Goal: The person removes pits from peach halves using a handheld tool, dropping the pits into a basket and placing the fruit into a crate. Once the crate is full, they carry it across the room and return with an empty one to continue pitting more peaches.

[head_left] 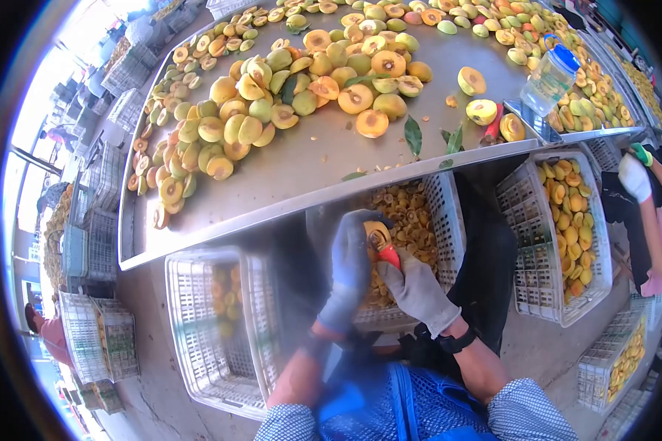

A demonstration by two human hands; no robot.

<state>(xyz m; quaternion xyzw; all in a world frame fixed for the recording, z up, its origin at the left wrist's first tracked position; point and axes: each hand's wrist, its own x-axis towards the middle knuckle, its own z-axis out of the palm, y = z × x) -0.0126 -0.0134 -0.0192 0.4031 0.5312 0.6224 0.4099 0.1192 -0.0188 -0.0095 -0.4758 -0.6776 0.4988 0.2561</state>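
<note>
My left hand [348, 268], in a blue-grey glove, cups a halved yellow-orange fruit [376, 234] just below the front edge of the metal table [301, 165]. My right hand [418, 290], in a grey glove, grips a red-handled tool [389, 256] pressed into the fruit's cut face. Both hands hover over a white plastic crate [445, 220] that holds pits and scraps. Many halved and whole fruits [272, 95] lie piled across the table.
A clear plastic bottle [549, 79] with a blue cap stands at the table's right. Another crate [526, 287] of fruit halves sits right; a nearly empty crate [206, 338] sits left. Another person's gloved arm [643, 198] reaches in at far right. Stacked crates [95, 338] line the left.
</note>
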